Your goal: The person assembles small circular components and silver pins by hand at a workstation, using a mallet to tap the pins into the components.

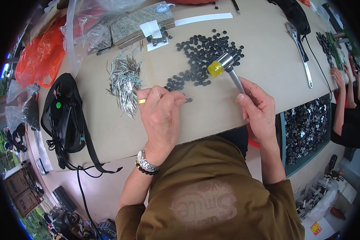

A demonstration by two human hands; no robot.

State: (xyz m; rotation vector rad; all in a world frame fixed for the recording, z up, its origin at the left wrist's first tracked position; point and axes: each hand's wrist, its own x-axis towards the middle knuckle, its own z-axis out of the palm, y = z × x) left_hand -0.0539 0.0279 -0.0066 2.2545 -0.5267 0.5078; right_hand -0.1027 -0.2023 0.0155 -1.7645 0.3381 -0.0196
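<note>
My right hand (pixel 257 105) is closed around the metal handle of a hammer (pixel 226 64) with a yellow plastic face. The hammer's head is raised over the right part of a spread of small black round discs (pixel 204 52). Close to the table's near edge, my left hand (pixel 159 114) is closed in a pinch. At its fingertips is a single black disc (pixel 189 100), apart from the others. To the left of that hand lies a heap of thin silver metal pins (pixel 126 78).
A grey stone block (pixel 142 23) stands at the back, a small metal fixture (pixel 158 37) beside it. A black bag (pixel 64 116) lies left, an adjustable wrench (pixel 300 52) right. Below the right edge, a bin (pixel 285 140) holds dark metal parts. Another person's hand (pixel 338 80) is far right.
</note>
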